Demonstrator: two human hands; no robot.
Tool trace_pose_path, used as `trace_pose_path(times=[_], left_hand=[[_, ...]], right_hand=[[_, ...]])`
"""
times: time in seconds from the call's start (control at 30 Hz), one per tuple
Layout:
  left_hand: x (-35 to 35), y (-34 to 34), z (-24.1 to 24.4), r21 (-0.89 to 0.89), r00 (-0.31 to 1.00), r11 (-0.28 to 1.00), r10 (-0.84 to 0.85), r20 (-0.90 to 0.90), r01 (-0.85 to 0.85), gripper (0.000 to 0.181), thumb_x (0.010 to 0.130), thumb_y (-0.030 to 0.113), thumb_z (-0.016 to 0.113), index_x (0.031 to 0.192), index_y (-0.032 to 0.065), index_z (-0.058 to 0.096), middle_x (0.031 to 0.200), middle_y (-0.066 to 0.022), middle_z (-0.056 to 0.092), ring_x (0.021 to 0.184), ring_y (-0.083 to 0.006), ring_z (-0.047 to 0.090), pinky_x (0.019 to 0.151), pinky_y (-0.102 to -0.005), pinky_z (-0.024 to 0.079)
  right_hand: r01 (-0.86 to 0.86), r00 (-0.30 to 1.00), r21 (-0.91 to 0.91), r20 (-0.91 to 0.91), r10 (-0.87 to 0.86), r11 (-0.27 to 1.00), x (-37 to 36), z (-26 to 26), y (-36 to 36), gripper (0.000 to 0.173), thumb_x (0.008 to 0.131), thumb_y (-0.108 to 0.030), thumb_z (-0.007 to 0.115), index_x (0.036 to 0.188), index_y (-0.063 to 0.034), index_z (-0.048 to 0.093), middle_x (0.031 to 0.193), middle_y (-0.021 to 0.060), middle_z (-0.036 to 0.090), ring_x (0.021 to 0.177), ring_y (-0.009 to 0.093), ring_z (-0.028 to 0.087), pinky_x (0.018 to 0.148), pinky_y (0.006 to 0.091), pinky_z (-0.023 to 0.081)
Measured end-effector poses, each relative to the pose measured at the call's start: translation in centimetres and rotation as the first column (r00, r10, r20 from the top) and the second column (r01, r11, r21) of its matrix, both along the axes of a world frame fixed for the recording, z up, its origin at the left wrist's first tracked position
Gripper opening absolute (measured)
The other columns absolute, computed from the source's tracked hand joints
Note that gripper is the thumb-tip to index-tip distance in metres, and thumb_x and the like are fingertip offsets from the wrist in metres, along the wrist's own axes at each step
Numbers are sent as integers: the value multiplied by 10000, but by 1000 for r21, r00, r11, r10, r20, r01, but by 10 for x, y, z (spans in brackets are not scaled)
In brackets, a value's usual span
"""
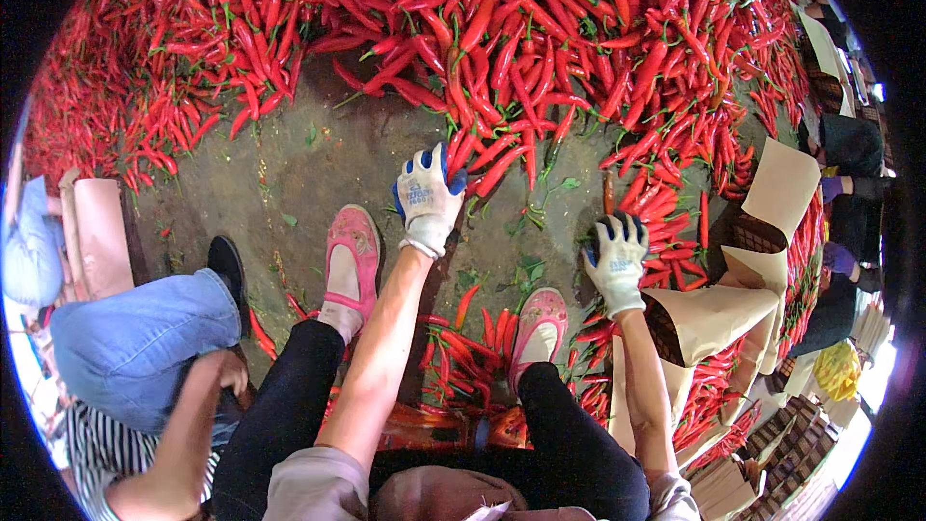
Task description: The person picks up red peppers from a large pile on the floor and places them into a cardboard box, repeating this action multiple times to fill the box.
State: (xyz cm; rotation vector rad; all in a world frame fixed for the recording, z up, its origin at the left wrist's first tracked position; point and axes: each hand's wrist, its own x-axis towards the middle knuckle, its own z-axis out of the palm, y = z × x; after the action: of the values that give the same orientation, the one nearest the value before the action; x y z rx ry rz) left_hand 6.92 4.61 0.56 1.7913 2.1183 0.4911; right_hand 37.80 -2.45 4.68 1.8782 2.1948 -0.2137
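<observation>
My left hand [428, 192], in a white knitted glove with a blue-coated palm, reaches the near edge of a large heap of red chili peppers [499, 51]. Several peppers [481, 163] lie against its thumb and fingertips; its palm is hidden. On the right, my right hand [617, 255] wears a matching glove, its fingers bent downward beside a smaller pile of red chilies [662, 224]. A brownish chili [608, 192] extends from its fingertips. Whether either hand grips a pepper cannot be seen.
Paper-lined crates [723, 318] with chilies stand at right. Loose chilies [463, 362] lie between my pink shoes [352, 253] on the concrete floor [217, 188]. A person in jeans [152, 340] sits close at left; others work at far right. Stacked crates [788, 449] stand lower right.
</observation>
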Motion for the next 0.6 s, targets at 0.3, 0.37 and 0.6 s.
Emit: trace_pose_path(times=[0.3, 0.37, 0.6], left_hand=[[-21, -53, -14, -174, 746, 939, 343, 571, -298, 308, 813, 106, 727, 1080, -5, 622, 954, -115, 672, 865, -257, 648, 816, -371, 510], [-19, -57, -22, -261, 455, 887, 426, 782, -381, 250, 868, 75, 677, 1098, -4, 617, 913, -58, 669, 756, -167, 630, 700, -314, 519], [-20, -18, -2, -429, 84, 816, 494, 865, -388, 245, 864, 65, 682, 1092, 36, 597, 843, 8, 604, 660, -86, 560, 577, -245, 471]], right_hand=[[57, 984, -38, -166, -63, 998, -56, 47, 37, 512, 720, -351, 744, 1159, -121, 614, 1208, 147, 564, 1153, 359, 507, 994, 491, 381], [-9, 948, 35, -317, 19, 999, -89, 49, 77, 486, 752, -311, 718, 1173, -100, 595, 1162, 168, 585, 1071, 353, 558, 908, 440, 459], [-39, 977, 243, -196, 89, 969, -160, -3, 156, 505, 784, -366, 692, 1174, -64, 585, 1032, 173, 616, 968, 367, 582, 807, 459, 487]])
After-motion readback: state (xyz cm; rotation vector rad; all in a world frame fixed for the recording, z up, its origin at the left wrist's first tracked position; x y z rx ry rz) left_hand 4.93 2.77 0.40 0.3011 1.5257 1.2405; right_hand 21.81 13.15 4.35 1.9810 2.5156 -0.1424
